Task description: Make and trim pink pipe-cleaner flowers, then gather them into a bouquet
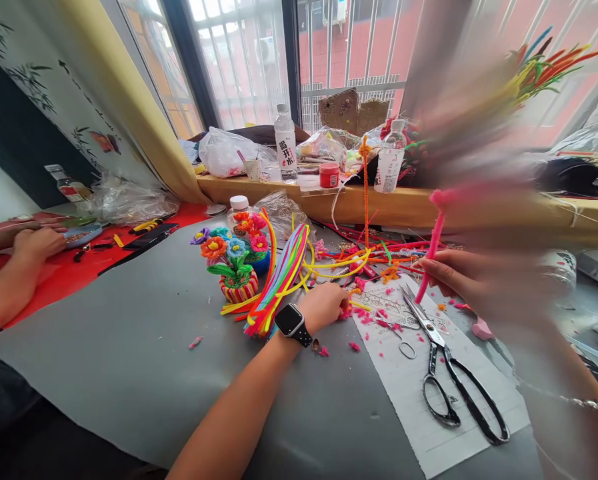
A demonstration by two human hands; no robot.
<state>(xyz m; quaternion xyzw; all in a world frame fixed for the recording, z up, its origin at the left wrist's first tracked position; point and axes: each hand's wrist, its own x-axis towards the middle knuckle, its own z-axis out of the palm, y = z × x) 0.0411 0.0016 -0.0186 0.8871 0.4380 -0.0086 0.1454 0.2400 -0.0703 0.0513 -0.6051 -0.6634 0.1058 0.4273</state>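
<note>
My left hand [326, 308], with a black watch on its wrist, reaches over the table with fingers curled together beside pink fluff scraps [355, 347]. What its fingertips hold, if anything, is hidden. My right hand [451, 275] pinches a fuzzy pink pipe cleaner [435, 243], bent at its top and held upright. Below it, large black-handled scissors [436, 339] lie on a white paper sheet [409, 413], near small metal scissors [405, 347]. A bundle of colourful pipe cleaners [286, 277] lies left of my left hand, next to a small pot of pipe-cleaner flowers [239, 287].
Another person's hands [39, 243] rest at the far left by a blue dish [83, 235]. Water bottles [285, 143] and a red jar [329, 175] stand on the windowsill. An orange stem [365, 200] rises behind the loose pipe cleaners. A blur covers much of the right side.
</note>
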